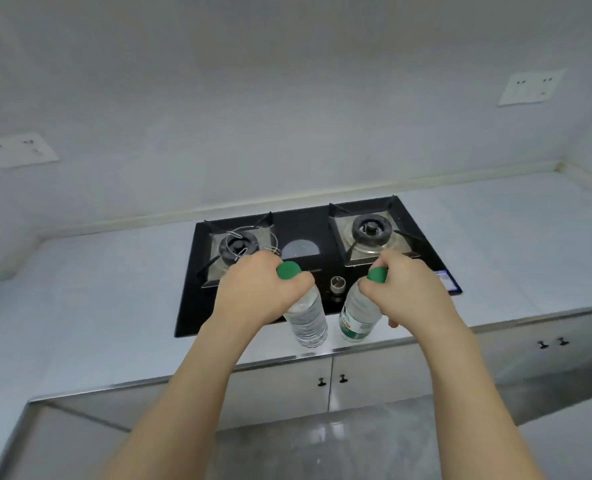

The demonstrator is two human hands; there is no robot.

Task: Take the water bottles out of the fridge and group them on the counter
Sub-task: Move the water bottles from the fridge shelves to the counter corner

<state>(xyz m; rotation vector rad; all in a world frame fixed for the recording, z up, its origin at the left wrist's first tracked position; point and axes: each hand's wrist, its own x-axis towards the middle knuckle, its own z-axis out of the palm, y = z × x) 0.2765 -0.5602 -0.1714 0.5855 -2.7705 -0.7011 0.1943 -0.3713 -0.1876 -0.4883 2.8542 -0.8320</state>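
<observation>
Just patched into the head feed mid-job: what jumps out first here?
Two clear plastic water bottles with green caps stand side by side at the white counter's front edge: the left hand grips the unlabelled bottle by the neck, the right hand grips the green-labelled bottle likewise. Right behind them sits a black glass two-burner gas hob, with a silver knob between the bottles.
</observation>
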